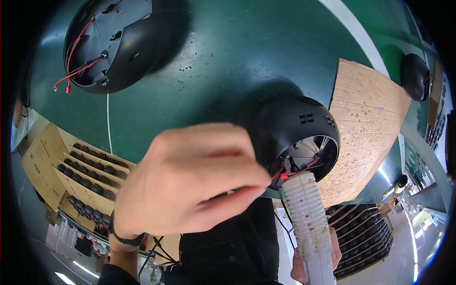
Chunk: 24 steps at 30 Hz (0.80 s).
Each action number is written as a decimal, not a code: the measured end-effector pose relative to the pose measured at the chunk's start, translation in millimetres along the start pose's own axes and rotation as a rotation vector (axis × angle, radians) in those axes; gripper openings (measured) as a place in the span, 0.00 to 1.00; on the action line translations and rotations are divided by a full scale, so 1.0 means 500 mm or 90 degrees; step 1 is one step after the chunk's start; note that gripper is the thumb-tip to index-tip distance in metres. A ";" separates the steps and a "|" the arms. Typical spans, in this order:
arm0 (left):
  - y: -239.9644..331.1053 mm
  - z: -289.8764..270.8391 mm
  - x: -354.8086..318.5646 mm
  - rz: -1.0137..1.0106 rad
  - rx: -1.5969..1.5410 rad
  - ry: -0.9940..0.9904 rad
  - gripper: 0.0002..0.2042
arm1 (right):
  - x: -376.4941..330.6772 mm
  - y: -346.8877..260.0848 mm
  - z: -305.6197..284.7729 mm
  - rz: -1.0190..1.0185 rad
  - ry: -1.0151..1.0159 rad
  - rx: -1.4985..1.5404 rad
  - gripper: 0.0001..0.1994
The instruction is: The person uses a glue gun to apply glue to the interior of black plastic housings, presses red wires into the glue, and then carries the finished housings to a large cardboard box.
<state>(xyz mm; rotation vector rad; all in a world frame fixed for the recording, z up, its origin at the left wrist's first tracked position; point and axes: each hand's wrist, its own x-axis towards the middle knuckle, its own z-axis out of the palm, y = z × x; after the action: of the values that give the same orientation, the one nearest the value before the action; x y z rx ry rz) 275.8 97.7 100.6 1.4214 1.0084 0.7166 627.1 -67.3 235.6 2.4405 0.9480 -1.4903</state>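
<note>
While the black shell (294, 118) rests at the near side of the green table (228, 52), both hands are at its opening.

Beside the shell, to its right, a brown cardboard sheet (368, 128) lies on the table; a second black shell (147, 52), with red wires at its opening, sits well apart at the far left. The near shell's opening faces the person. The white ribbed tool (306, 204) is positioned with its upper end just beside this opening; the right hand (336, 248) has its fingers wrapped around the lower part. The left hand (183, 173) is held left of the tool, thumb and fingers narrowed to a pinch. A red wire (277, 173) extends from the opening to these tips; whether they grip it cannot be determined. A small red connector (285, 176) is located near the tool's end.
</note>
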 end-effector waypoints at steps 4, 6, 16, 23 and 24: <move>-0.012 0.007 -0.016 0.010 -0.009 -0.067 0.09 | 0.000 0.006 -0.004 0.012 -0.002 0.017 0.17; -0.013 0.007 -0.018 0.018 -0.010 -0.074 0.09 | -0.001 0.007 -0.008 0.014 -0.004 0.022 0.17; -0.020 0.012 -0.007 0.029 -0.027 -0.036 0.09 | -0.003 0.025 -0.029 0.038 -0.015 0.053 0.17; -0.031 -0.009 -0.010 0.029 -0.015 -0.123 0.18 | -0.005 0.035 -0.028 0.056 -0.022 0.073 0.17; -0.032 -0.010 -0.005 0.030 -0.015 -0.122 0.18 | -0.006 0.035 -0.030 0.058 -0.021 0.076 0.17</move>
<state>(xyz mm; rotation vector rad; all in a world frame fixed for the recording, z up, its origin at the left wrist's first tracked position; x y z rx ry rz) 267.7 96.4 85.7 1.4668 0.8176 0.6120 647.6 -76.5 242.2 2.4943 0.7515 -1.5948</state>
